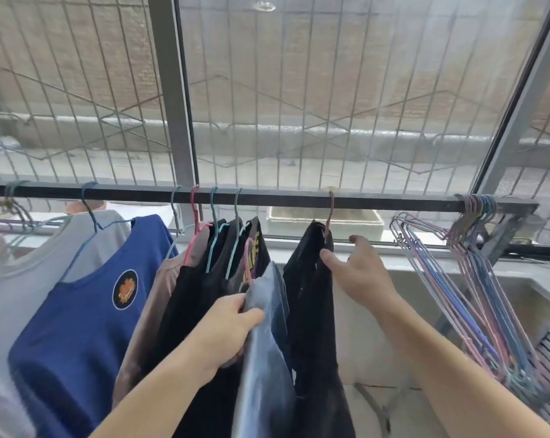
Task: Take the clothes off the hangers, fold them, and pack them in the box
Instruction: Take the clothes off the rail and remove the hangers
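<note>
A dark rail (286, 197) runs across the window with clothes on wire hangers. My left hand (226, 330) grips a grey-blue garment (267, 358) that hangs down in front of the other clothes. Its pink hanger (247, 263) is off the rail. My right hand (359, 270) reaches up beside a black garment (311, 311) on a brown hanger (330, 213). The thumb touches the garment's shoulder and the fingers are loosely spread. A blue top with a round badge (87, 311) and a grey shirt (17, 298) hang at the left. No box is in view.
Several empty wire hangers (469, 279) hang bunched at the rail's right end. More dark clothes (204, 295) crowd the middle. Behind the rail are a barred window (330, 105), a white planter box (324, 222) on the sill and a low white wall (425, 286).
</note>
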